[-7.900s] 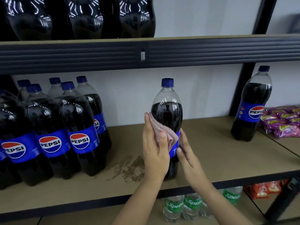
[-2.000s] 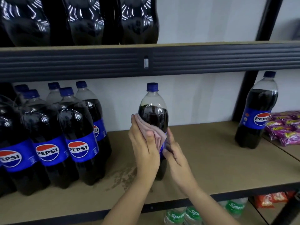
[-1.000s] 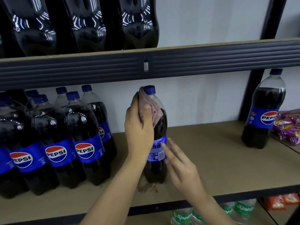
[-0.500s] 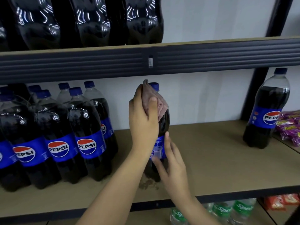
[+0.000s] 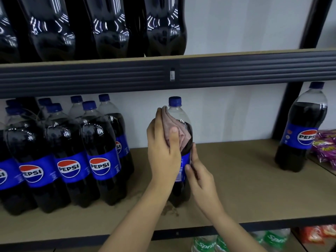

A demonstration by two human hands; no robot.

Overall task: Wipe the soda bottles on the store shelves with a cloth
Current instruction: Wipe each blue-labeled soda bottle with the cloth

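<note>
A Pepsi bottle (image 5: 177, 113) with a blue cap stands upright in the middle of the wooden shelf (image 5: 245, 188). My left hand (image 5: 162, 151) holds a folded pink cloth (image 5: 174, 128) against the bottle's upper left side, thumb pinching the cloth. My right hand (image 5: 199, 177) touches the bottle's blue label on the right with its fingertips, fingers nearly straight. The bottle's lower left side is hidden behind my left hand.
Several Pepsi bottles (image 5: 101, 157) stand packed at the shelf's left. One more Pepsi bottle (image 5: 303, 131) stands at the right by a black post, with purple snack packets (image 5: 325, 148) beside it. Dark bottles (image 5: 109, 28) fill the shelf above; Sprite bottles (image 5: 205, 244) sit below. A stain (image 5: 169, 210) marks the shelf.
My left hand slid the cloth down from the cap to the bottle's shoulder, so the blue cap shows again. My right hand stayed on the label.
</note>
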